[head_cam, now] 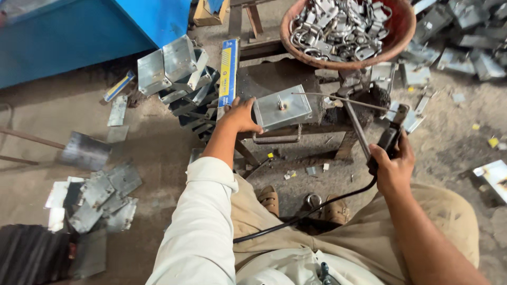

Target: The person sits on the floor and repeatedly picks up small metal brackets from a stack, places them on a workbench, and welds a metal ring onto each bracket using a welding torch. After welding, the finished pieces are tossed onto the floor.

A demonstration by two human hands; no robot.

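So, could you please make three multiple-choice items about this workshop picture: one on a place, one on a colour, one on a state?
1. Where is the round basin of metal parts?
A. At the upper right, behind the bench
B. On the person's lap
C. Under the blue cabinet

2. What colour is the cabinet at the upper left?
A. Red
B. Blue
C. Green

3. What is the right hand doing?
A. Resting open
B. Gripping a black tool handle
C. Holding a cup

Answers: 1 A, it sits behind the bench; 2 B, its panels are blue; 3 B, the fingers wrap the handle.
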